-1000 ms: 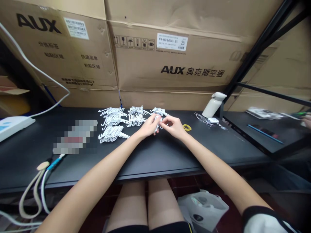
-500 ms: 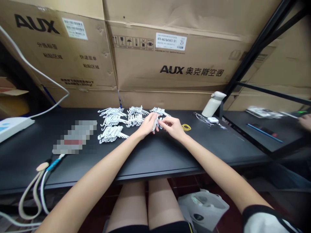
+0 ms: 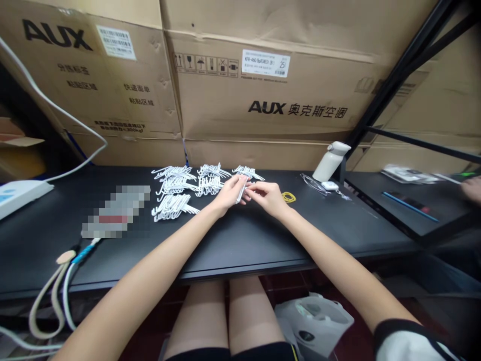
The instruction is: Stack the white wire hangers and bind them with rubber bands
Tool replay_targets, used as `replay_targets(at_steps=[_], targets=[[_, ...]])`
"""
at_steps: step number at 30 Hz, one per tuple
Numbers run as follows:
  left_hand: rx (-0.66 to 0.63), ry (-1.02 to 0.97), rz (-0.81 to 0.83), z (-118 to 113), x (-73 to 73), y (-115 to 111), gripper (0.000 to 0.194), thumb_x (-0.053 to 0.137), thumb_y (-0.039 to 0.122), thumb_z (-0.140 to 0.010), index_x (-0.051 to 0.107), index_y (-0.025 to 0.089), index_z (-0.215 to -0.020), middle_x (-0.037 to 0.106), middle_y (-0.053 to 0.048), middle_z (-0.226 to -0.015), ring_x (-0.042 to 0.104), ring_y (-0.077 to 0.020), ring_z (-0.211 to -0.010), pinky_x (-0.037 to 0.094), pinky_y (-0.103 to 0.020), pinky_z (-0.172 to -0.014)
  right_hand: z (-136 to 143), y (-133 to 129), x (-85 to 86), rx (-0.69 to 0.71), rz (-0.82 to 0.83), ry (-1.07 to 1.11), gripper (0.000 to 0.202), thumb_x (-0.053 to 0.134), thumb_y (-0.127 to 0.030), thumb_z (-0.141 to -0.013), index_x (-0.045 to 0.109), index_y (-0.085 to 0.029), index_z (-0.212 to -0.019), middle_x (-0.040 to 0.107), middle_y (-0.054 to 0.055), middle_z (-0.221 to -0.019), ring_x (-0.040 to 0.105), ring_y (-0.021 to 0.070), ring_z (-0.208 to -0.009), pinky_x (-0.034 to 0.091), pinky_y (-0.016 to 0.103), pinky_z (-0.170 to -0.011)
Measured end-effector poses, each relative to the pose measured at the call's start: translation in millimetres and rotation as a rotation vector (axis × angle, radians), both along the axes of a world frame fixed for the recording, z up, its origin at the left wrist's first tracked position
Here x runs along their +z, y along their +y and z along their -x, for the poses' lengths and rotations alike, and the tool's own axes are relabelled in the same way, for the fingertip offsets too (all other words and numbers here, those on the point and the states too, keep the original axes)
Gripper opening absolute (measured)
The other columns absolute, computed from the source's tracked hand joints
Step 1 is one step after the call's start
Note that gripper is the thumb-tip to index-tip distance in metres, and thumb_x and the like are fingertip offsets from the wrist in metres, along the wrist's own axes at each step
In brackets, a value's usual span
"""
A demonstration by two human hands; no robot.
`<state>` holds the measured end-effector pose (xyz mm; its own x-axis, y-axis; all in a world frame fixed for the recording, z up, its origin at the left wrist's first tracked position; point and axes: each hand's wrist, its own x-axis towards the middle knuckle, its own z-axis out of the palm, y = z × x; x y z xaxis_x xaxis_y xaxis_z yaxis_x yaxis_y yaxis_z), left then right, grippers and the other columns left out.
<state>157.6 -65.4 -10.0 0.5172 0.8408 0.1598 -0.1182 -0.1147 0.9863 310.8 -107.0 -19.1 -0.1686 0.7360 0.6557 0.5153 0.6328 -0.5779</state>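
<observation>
- At the frame's centre, a white bundle (image 3: 241, 194) is slanting from lower left to upper right, lying inside the left hand (image 3: 226, 195), the nearer one.
- The left fingers are clamping around it.
- The right hand (image 3: 269, 196) is reaching in from the right, wrist arching, fingertips bunching beside it; whether they are pinching it, I cannot tell.

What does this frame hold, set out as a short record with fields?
Left hand: holds slim white pieces
Right hand: fingertips at those pieces
Left of hands: piles of white hooked pieces on black table
Right of hands: yellow bands, pale bottle
Behind: AUX cartons
Far right edge: another person's hand, blurred
</observation>
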Motion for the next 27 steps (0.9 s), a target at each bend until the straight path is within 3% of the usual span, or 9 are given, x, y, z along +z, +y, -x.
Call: replay_targets(at_steps=[7, 16, 27], targets=[[0.034, 0.103, -0.224, -0.9, -5.9, 3.7, 0.03, 0.046, 0.046, -0.093, 0.052, 0.018, -0.1, 0.062, -0.001, -0.073, 0.062, -0.0107, -0.052, 0.045, -0.017, -0.04, -1.4, -0.6, 2.1, 0.02, 0.058, -0.031, 0.028, 0.057, -0.039, -0.087, 0.068, -0.017, -0.076, 0.066, 0.003, -0.068, 0.054, 0.0136, -0.059, 0.044, 0.027, -0.059], [-0.072, 0.185, -0.105, 4.8, 8.9, 4.7, 0.028, 0.048, 0.044, -0.092, 0.052, 0.017, -0.098, 0.065, -0.003, -0.07, 0.067, -0.0161, -0.053, 0.049, -0.022, -0.042, -6.5, 3.4, 3.2, 0.035, 0.146, 0.098, 0.024, 0.063, -0.038, -0.082, 0.069, -0.015, -0.079, 0.069, 0.005, -0.076, 0.061, 0.0168, -0.067, 0.048, 0.029, -0.065], [-0.106, 0.191, -0.173, 6.8, -0.3, 9.4, 0.034, 0.055, 0.05, -0.086, 0.05, 0.017, -0.093, 0.065, -0.002, -0.073, 0.067, -0.015, -0.052, 0.049, -0.02, -0.04, -5.3, 2.9, 0.6, 0.0, 0.163, 0.037, 0.026, 0.06, -0.039, -0.083, 0.068, -0.015, -0.076, 0.067, 0.004, -0.073, 0.056, 0.0147, -0.063, 0.044, 0.027, -0.058]])
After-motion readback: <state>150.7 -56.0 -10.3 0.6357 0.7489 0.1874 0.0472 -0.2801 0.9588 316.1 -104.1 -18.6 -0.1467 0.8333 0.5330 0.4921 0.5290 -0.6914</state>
